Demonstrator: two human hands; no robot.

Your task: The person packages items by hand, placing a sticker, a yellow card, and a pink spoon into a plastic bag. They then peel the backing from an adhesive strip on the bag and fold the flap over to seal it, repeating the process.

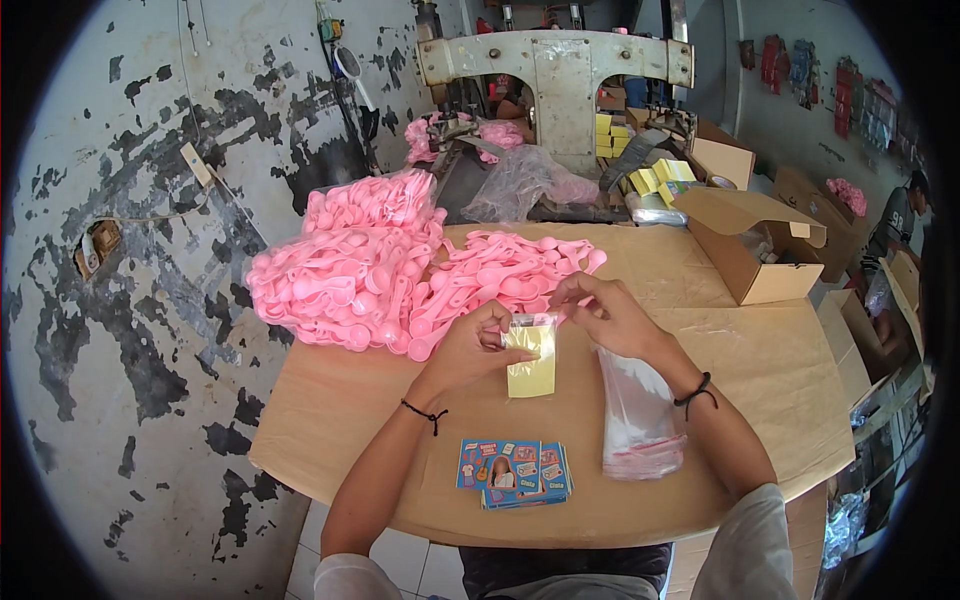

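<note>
A small clear bag with a yellow card (532,362) inside hangs between 2 hands above the table (330,400). The left hand (468,345) pinches its upper left edge; the right hand (603,312) grips the top right corner. Just right of the grip lies a stack of clear bags (638,415). Below it sit printed cards (515,473). Beyond it spreads a pile of pink spoons (400,275).
</note>
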